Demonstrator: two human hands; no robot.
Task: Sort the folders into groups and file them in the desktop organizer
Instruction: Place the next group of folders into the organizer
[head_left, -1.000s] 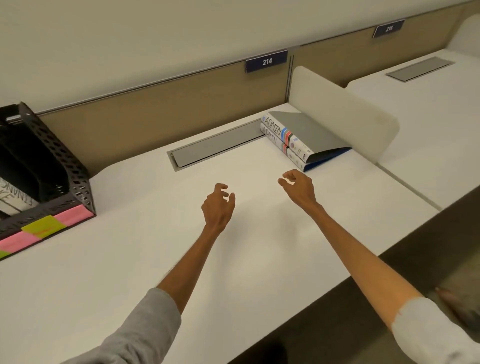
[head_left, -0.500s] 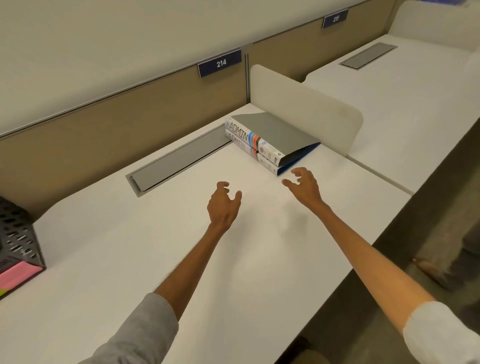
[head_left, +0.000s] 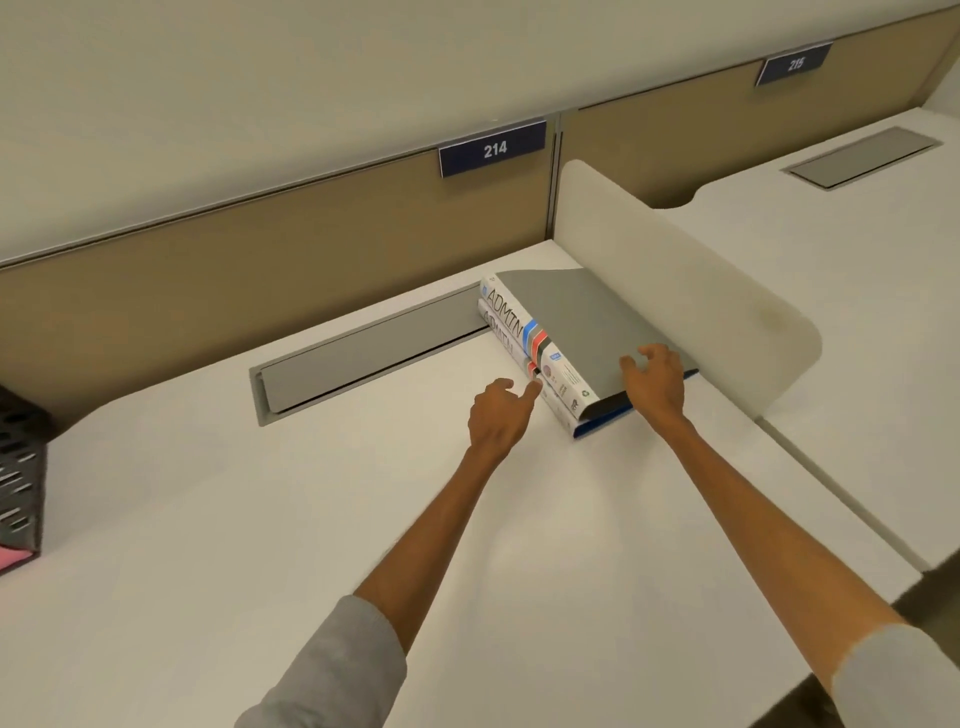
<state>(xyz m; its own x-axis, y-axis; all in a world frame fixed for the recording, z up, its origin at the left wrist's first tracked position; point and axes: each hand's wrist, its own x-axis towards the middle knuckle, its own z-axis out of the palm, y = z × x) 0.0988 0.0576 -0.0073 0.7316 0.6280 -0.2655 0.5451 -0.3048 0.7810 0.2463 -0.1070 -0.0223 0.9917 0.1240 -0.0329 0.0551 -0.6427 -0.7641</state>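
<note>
The white counter (head_left: 260, 519) runs under both outstretched arms. Just beyond the right hand (head_left: 652, 387) a pale rounded divider panel (head_left: 675, 270) stands upright. Ahead of the left hand (head_left: 496, 421) and off to its left, a long grey cable flap (head_left: 374, 358) sits sunk in the counter.

Between the two hands, and a little ahead of them, two folders lie flat in a stack, close against the divider. The top folder (head_left: 582, 317) has a grey cover and a white spine lettered ADMIN. The lower folder (head_left: 602, 423) shows a blue edge and the same word on its spine. Both spines face the left hand.

The right hand is over the near corner of the grey cover, fingers spread and arched like a claw, not wrapped round anything. From here I cannot tell whether the tips touch the cover. The left hand has its fingers loosely curled, with one fingertip at the spines where the two folders meet; it grips nothing.

Far off to the left of the left hand, at the frame's edge, is a corner of the black mesh organizer (head_left: 21, 457). Its compartments are out of sight, and only a pink strip (head_left: 13, 558) shows at its foot. On the back wall beyond the hands hangs a blue plate (head_left: 492, 149) reading 214.
</note>
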